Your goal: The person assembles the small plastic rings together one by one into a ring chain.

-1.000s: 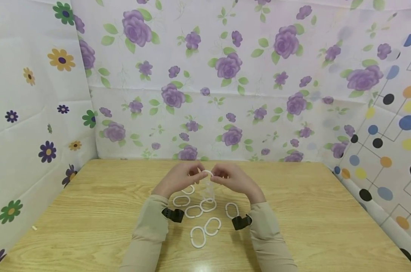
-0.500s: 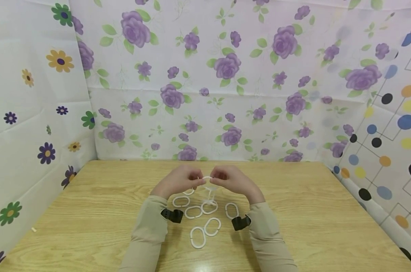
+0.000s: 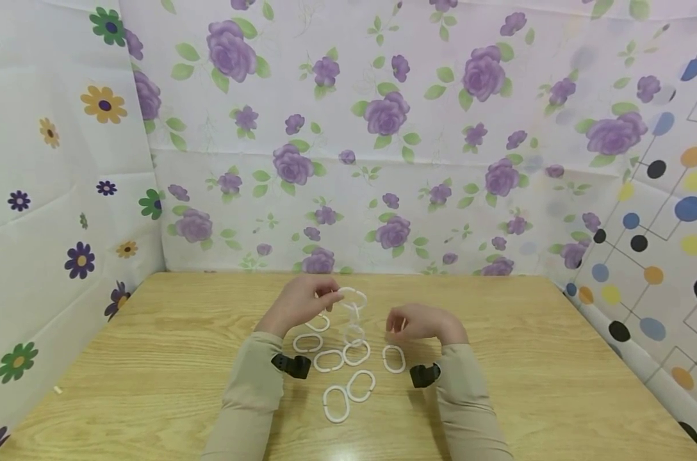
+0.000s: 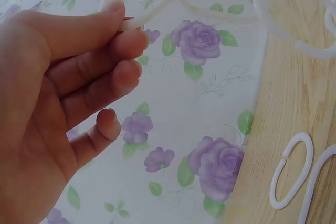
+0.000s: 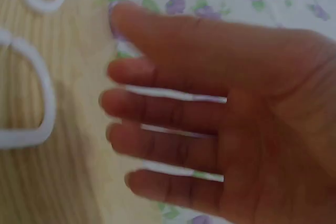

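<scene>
My left hand (image 3: 303,302) pinches the top link (image 3: 364,296) of a hanging chain of white plastic oval links between thumb and forefinger. In the left wrist view, that pinched link (image 4: 149,17) is partly blurred, with more links trailing off to the right. Below, the chain reaches down to a link (image 3: 368,351) at the table; whether that one is joined on, I cannot tell. My right hand (image 3: 420,322) holds nothing, its fingers loosely bent in the right wrist view. It hovers just beyond a loose white link (image 3: 384,358) on the table.
Several more loose white links lie on the wooden table (image 3: 170,384), among them one link (image 3: 325,403) near the front and one link (image 3: 307,351) by my left wrist. A small pale scrap (image 3: 57,389) sits at far left. Flowered cloth (image 3: 383,192) hangs behind the table.
Both hands were at the top link; the right has let go and moved right and nearer, toward the loose link. The left keeps its pinch, and the chain now hangs from it alone.
</scene>
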### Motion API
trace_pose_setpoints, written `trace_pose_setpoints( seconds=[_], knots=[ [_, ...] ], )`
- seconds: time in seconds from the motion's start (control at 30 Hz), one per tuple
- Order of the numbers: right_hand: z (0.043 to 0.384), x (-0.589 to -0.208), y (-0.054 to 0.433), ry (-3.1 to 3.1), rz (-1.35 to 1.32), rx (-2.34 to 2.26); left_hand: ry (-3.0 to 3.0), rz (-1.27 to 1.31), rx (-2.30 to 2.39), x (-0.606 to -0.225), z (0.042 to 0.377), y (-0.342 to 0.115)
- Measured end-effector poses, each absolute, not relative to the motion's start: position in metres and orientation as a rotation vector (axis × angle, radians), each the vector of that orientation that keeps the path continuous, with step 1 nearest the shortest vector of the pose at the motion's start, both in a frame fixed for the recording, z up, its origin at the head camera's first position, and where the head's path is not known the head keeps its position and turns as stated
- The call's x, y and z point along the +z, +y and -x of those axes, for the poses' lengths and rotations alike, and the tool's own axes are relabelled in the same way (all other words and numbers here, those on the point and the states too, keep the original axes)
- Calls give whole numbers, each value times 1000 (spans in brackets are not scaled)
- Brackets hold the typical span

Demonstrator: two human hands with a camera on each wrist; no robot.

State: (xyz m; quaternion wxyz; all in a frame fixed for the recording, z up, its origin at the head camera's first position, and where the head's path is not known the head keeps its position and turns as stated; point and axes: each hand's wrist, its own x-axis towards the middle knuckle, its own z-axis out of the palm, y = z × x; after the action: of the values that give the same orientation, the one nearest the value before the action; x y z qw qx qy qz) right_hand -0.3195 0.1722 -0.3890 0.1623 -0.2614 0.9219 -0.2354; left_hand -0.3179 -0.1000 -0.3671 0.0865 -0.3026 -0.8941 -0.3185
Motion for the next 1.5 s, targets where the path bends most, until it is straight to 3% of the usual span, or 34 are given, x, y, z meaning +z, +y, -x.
trace_pose_setpoints(
  seconds=[0.37,0.77,1.17,1.5],
  knots=[
    [327,-415,166,2575,565,-675,-2641,922,-956,-367,317,-98],
    [330,-407,167,2474,795,-737,-2652,992,-938,-368,318,-100],
    [321,-382,178,2314,1041,-1241,-2701,995,-925,-369,317,-100],
    [320,-377,175,2389,909,-1603,-2764,1007,-901,-367,317,-98]
  ],
)
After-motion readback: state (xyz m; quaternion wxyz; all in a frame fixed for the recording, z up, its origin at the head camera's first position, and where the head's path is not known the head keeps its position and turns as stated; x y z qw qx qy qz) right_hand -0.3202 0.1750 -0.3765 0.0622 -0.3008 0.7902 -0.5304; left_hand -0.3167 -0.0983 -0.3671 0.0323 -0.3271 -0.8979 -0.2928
